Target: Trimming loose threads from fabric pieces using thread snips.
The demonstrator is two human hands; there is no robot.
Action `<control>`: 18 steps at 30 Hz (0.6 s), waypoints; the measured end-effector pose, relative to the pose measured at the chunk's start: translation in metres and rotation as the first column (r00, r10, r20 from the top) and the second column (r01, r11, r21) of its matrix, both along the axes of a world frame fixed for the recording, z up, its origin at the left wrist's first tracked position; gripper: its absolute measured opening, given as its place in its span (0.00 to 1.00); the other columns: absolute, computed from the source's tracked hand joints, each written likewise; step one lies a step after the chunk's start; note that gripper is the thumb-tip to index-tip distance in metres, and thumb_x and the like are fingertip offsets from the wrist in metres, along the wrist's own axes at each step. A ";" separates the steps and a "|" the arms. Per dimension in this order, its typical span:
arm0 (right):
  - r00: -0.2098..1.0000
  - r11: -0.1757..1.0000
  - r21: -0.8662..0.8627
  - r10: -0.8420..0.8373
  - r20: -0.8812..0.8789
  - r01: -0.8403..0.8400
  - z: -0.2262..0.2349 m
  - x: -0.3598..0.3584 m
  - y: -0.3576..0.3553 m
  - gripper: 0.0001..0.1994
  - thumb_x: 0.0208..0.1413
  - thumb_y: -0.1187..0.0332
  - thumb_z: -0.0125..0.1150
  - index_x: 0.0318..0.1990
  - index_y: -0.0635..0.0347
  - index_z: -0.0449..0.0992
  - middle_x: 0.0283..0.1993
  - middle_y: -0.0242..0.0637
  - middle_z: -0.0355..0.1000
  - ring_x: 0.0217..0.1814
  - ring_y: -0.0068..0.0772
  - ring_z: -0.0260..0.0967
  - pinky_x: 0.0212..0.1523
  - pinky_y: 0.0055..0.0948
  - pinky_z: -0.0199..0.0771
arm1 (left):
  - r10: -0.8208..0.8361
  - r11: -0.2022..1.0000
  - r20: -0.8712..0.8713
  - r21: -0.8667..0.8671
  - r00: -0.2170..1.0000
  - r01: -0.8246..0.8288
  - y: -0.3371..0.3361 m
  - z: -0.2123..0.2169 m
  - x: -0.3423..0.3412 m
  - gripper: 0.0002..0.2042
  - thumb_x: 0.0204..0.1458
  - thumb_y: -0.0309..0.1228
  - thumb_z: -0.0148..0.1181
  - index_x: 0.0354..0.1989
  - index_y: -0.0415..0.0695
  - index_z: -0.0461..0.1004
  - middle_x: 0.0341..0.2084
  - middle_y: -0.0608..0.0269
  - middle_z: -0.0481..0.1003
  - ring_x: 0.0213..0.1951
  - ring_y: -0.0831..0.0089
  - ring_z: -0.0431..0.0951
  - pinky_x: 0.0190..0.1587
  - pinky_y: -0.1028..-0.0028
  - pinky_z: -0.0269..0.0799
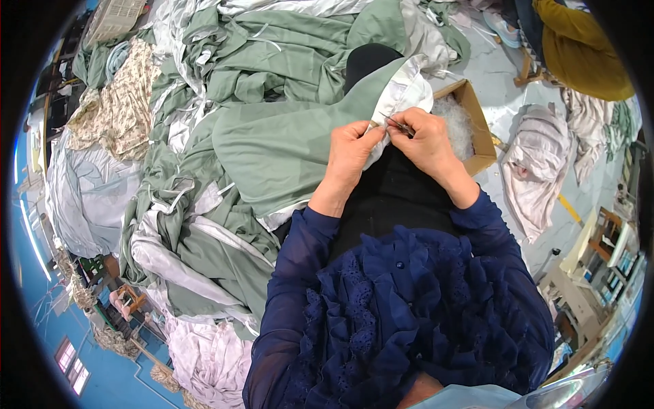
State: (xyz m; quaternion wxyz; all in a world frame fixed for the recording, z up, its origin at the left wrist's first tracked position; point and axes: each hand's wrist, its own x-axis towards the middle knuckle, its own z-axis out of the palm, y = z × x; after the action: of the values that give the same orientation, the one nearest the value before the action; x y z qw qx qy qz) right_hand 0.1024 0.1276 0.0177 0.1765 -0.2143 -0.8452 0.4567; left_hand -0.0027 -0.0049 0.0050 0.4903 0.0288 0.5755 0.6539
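Note:
Green fabric with a white lining (293,136) lies across my lap and over my raised knee. My left hand (351,148) is closed in a pinch on the edge of this fabric, at its white border (403,92). Close beside it, my right hand (426,142) is closed around small dark thread snips (403,128), whose thin tips point at the white border near my left fingers. Most of the snips is hidden inside my right palm.
An open cardboard box (482,126) with whitish thread scraps stands right of my knee. Heaps of green and white cloth (272,54) fill the left and far side. Pale folded cloth (538,150) lies on the floor at right. Another person's mustard-clad leg (579,48) is at far right.

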 end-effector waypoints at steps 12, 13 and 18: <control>0.996 0.988 0.139 -0.051 -0.072 0.061 -0.016 0.002 -0.002 0.08 0.40 0.77 0.65 0.29 0.64 0.73 0.28 0.43 0.73 0.27 0.43 0.73 0.28 0.36 0.73 | -0.044 0.999 -0.133 -0.027 0.990 0.040 0.000 0.002 0.003 0.08 0.53 0.27 0.62 0.24 0.37 0.77 0.18 0.78 0.69 0.21 0.90 0.61 0.22 0.82 0.53; 0.989 0.982 0.143 -0.107 -0.099 0.120 -0.017 0.003 0.001 0.07 0.41 0.78 0.66 0.29 0.64 0.74 0.27 0.40 0.72 0.24 0.36 0.71 0.26 0.32 0.70 | -0.035 0.999 -0.105 -0.018 0.994 0.033 0.001 0.001 0.003 0.07 0.53 0.27 0.63 0.24 0.38 0.77 0.19 0.78 0.69 0.21 0.90 0.62 0.22 0.82 0.54; 0.970 0.978 0.059 -0.192 -0.146 0.202 -0.014 0.007 0.007 0.06 0.47 0.77 0.66 0.31 0.63 0.74 0.22 0.33 0.69 0.21 0.18 0.64 0.22 0.23 0.63 | -0.027 0.999 -0.067 -0.021 0.997 0.025 -0.002 0.000 0.002 0.07 0.53 0.27 0.63 0.24 0.39 0.77 0.19 0.77 0.70 0.21 0.89 0.63 0.22 0.81 0.55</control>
State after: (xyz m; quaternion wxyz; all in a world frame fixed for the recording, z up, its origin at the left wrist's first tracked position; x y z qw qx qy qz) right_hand 0.1099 0.1345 0.0042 0.2875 -0.2581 -0.8215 0.4194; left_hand -0.0004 -0.0064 0.0050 0.4794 0.0534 0.5978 0.6403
